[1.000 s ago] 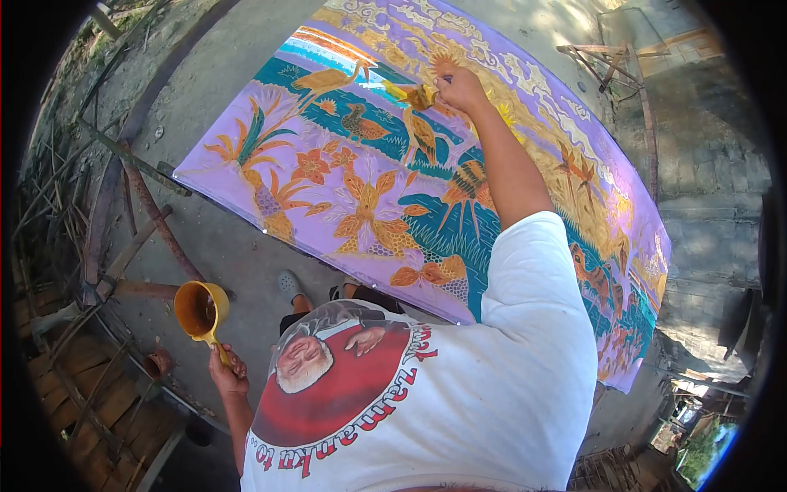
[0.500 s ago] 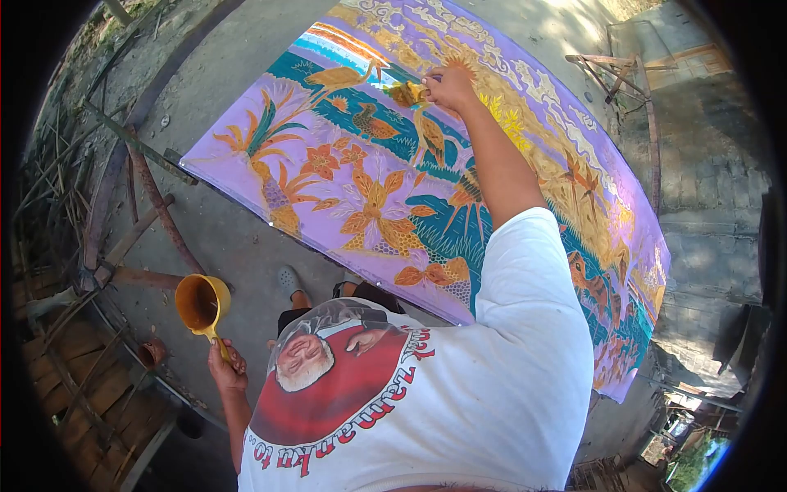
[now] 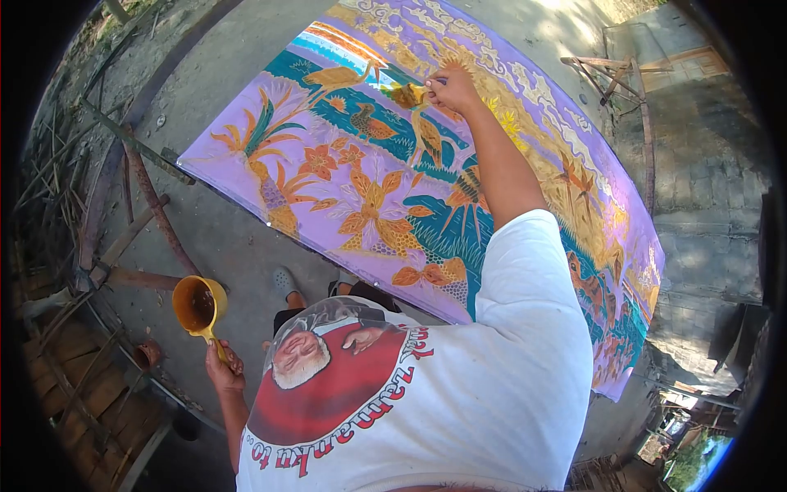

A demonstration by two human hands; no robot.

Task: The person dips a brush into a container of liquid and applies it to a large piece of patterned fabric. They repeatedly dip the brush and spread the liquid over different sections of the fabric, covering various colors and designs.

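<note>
A large patterned cloth (image 3: 328, 193) is stretched out in front of me, purple and teal with orange flowers and birds. My right hand (image 3: 452, 88) reaches far over it, closed round the handle of a wide paintbrush (image 3: 405, 96). Its brownish-yellow bristles lie at the cloth, close to a white and blue band. Low on the left, my left hand (image 3: 224, 367) is wrapped round the handle of a yellow plastic dipper (image 3: 215, 299). Dark liquid shows inside the dipper, which is held away from the cloth.
Wooden poles (image 3: 160, 213) form a frame at the left, beside a pile of sticks (image 3: 53, 156). A small reddish pot (image 3: 148, 355) lies below them. Another wooden stand (image 3: 611, 78) is at the far right. Grey ground (image 3: 238, 254) surrounds the cloth.
The paintbrush's bristles have shifted very slightly on the cloth, and its handle end now shows above my right hand. The left hand keeps its grip on the dipper; the view has shifted a little.
</note>
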